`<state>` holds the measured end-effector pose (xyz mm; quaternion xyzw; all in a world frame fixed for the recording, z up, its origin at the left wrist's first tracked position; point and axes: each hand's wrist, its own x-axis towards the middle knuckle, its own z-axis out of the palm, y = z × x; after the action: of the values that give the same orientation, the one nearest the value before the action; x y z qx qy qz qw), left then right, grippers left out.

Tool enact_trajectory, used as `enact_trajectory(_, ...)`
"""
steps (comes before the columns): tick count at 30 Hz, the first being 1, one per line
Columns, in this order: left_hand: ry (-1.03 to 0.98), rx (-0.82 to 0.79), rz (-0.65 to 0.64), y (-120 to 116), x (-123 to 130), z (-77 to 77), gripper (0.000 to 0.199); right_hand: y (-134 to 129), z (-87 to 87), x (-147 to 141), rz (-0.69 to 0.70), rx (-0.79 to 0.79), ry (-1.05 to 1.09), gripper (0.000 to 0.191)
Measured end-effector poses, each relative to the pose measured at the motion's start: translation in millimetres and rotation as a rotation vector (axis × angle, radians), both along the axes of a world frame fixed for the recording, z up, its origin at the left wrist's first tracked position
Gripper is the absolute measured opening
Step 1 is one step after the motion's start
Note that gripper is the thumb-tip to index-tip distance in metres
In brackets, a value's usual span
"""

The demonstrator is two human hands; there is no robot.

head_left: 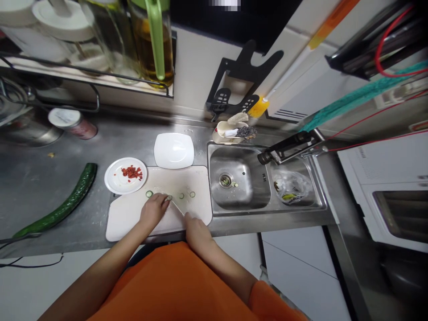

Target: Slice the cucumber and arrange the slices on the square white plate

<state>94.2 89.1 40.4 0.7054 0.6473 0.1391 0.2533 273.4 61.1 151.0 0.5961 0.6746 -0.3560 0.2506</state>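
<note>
On the white cutting board [127,218], a few thin cucumber slices [192,194] lie in a loose row. My left hand [154,210] is closed, its fingertips pinching one cucumber slice [170,197] against the board. My right hand [198,229] is wrapped round the handle of a knife [177,207], whose thin blade slants up and left to that slice. The handle itself is hidden in my fist. Beyond the board's left corner, a white plate [112,179] carries small chopped red pieces [131,172]. A white squarish dish [174,149] stands at the board's far edge.
A whole cucumber [67,204] lies on the steel counter at left, near a lidded canister [75,122]. To the right is a double sink [240,206] with a tap [281,149] and a plastic bag [292,187]. An oil bottle [147,49] stands on the rack above.
</note>
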Motion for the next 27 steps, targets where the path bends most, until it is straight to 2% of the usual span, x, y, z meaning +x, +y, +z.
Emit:
enact_trajectory(5, -0.014, -0.015, 0.0, 0.7, -0.8, -1.2, 0.028, 1.5, 7.8, 2.5, -0.011, -0.028, 0.007, 0.037)
enact_trajectory(10, -0.036, -0.035, 0.02, 5.5, 0.3, -0.6, 0.026, -3.3, 12.4, 17.6, -0.034, -0.066, -0.016, 0.038)
enact_trajectory(15, -0.043, -0.068, 0.035, 12.9, 5.6, 8.5, 0.018, -10.4, 13.6, 29.1, -0.028, -0.089, -0.03, 0.041)
enact_trajectory(21, -0.118, -0.125, 0.055, 14.9, 10.9, 21.7, 0.013, -12.8, 15.7, 30.1, -0.071, -0.098, -0.035, 0.04)
enact_trajectory(24, -0.134, -0.166, 0.092, 13.9, 4.3, 27.8, 0.012, -11.1, 17.6, 31.5, -0.074, -0.102, -0.03, 0.041)
enact_trajectory(27, -0.118, -0.172, 0.197, 12.8, -13.6, 31.9, 0.016, -9.8, 17.5, 33.4, -0.058, -0.102, -0.025, 0.041)
